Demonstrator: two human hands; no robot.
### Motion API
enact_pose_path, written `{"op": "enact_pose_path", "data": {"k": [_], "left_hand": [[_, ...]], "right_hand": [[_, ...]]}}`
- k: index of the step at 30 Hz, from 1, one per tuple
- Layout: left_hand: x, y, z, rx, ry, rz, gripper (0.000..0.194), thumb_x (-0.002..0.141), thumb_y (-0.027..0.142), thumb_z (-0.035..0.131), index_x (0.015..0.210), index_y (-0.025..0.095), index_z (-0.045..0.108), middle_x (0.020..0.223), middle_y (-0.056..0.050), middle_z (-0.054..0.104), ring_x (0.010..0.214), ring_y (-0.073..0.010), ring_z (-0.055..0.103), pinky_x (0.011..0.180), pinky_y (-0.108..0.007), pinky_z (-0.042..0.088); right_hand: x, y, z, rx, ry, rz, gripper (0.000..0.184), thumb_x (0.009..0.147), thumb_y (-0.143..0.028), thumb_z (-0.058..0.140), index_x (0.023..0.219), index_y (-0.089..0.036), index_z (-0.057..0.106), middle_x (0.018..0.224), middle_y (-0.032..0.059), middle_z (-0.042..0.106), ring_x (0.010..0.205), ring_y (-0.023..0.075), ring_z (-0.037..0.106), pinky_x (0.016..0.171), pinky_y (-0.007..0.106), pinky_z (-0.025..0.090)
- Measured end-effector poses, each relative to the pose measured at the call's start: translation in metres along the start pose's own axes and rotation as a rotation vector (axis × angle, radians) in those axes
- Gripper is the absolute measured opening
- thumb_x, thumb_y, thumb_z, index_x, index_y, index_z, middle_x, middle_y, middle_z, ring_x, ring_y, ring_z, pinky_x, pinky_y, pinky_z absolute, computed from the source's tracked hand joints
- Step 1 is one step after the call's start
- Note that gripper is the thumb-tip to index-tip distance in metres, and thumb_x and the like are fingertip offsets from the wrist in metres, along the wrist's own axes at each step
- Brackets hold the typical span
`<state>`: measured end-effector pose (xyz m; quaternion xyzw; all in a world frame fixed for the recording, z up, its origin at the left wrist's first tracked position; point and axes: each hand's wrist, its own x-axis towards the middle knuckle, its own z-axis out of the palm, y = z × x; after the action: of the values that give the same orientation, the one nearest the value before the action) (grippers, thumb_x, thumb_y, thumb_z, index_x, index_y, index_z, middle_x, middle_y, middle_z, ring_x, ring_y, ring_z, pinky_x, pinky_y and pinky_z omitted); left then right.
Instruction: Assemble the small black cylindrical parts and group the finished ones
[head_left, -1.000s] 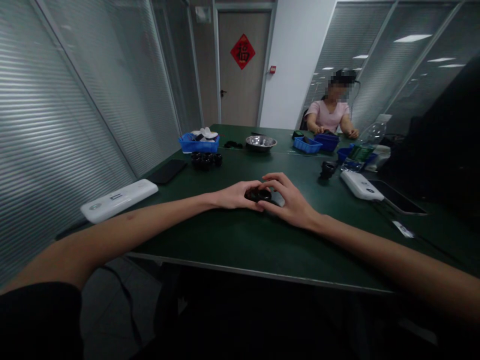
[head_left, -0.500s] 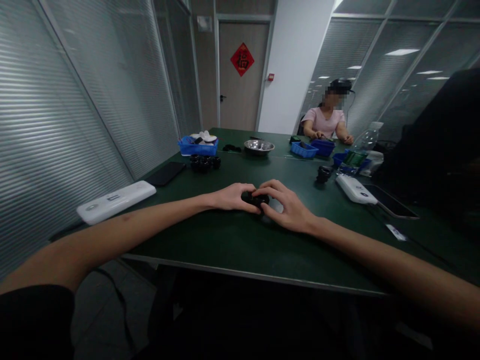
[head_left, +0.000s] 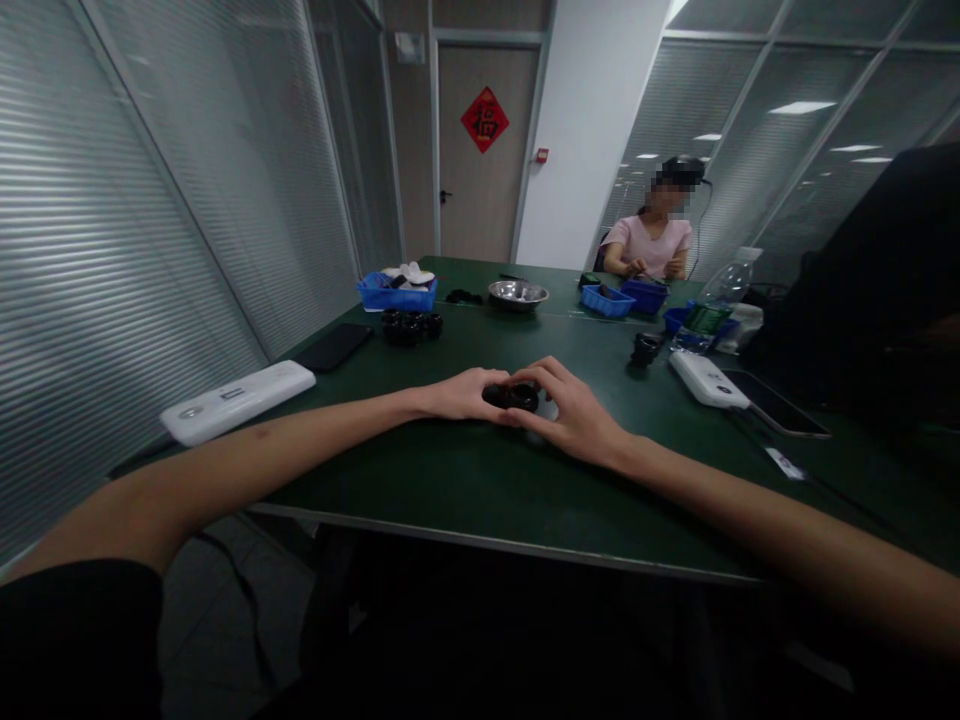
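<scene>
Behind the near edge of the table (head_left: 450, 490), the left hand (head_left: 463, 394) and right hand (head_left: 571, 412) together grip a glossy black object (head_left: 523, 398), which may slip if either loosens.

Black piece (head_left: 520, 398) — partly behind fingers (head_left: 553, 368).

Compared with half a second ago, the right hand (head_left: 576, 415) changes its grip: the thumb extends farther left along the near side of the black part (head_left: 523, 397), and the fingers uncover its top, so I see its round end. Across the table (head_left: 585, 510), the co-worker's left hand (head_left: 676, 266) is raised and closer to the other hand.
</scene>
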<state>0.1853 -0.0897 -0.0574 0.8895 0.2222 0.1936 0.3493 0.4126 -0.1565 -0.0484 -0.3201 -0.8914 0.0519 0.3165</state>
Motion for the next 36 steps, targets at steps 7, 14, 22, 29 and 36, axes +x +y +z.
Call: {"op": "enact_pose_path", "data": {"k": [7, 14, 22, 29, 36], "left_hand": [[-0.0006, 0.0036, -0.0005, 0.03, -0.005, -0.001, 0.051, 0.08, 0.052, 0.076, 0.114, 0.015, 0.068, 0.109, -0.007, 0.067, 0.102, -0.0234, 0.062, 0.088, -0.034, 0.045], [-0.0002, 0.0035, 0.0004, 0.046, -0.006, 0.002, 0.051, 0.08, 0.048, 0.076, 0.118, 0.015, 0.068, 0.108, -0.006, 0.066, 0.102, -0.0229, 0.061, 0.09, -0.034, 0.044], [-0.0004, 0.0008, 0.0001, 0.03, -0.013, 0.03, 0.055, 0.081, 0.05, 0.076, 0.122, 0.015, 0.066, 0.111, -0.007, 0.066, 0.104, -0.0235, 0.061, 0.089, -0.034, 0.044], [-0.0008, 0.0018, 0.0, 0.014, -0.019, 0.026, 0.054, 0.082, 0.051, 0.075, 0.122, 0.015, 0.065, 0.115, -0.008, 0.067, 0.106, -0.0238, 0.062, 0.09, -0.035, 0.045], [-0.0013, 0.0004, 0.0, 0.035, -0.009, 0.035, 0.053, 0.082, 0.053, 0.074, 0.117, 0.013, 0.067, 0.11, -0.008, 0.067, 0.101, -0.0233, 0.062, 0.087, -0.034, 0.045]], "right_hand": [[-0.0041, 0.0033, 0.0045, 0.035, 0.023, -0.083, 0.034, 0.096, -0.035, 0.062, 0.128, -0.023, 0.058, 0.123, 0.0119, 0.06, 0.114, 0.0292, 0.059, 0.098, 0.05, 0.052], [-0.005, 0.0043, 0.0049, 0.044, 0.037, -0.035, 0.028, 0.096, -0.033, 0.061, 0.122, -0.022, 0.062, 0.116, 0.0108, 0.063, 0.105, 0.027, 0.061, 0.091, 0.047, 0.054], [-0.0042, 0.0028, 0.0033, 0.037, 0.065, -0.01, 0.031, 0.095, -0.037, 0.065, 0.122, -0.023, 0.062, 0.115, 0.0109, 0.061, 0.103, 0.0266, 0.061, 0.088, 0.045, 0.055], [-0.0037, 0.002, 0.0039, 0.038, 0.034, -0.041, 0.036, 0.094, -0.034, 0.065, 0.127, -0.022, 0.059, 0.122, 0.0119, 0.061, 0.111, 0.0284, 0.06, 0.094, 0.047, 0.053], [-0.004, 0.0027, 0.0039, 0.044, -0.007, -0.055, 0.029, 0.095, -0.028, 0.062, 0.124, -0.022, 0.06, 0.118, 0.0102, 0.063, 0.105, 0.0264, 0.061, 0.092, 0.045, 0.053]]}}
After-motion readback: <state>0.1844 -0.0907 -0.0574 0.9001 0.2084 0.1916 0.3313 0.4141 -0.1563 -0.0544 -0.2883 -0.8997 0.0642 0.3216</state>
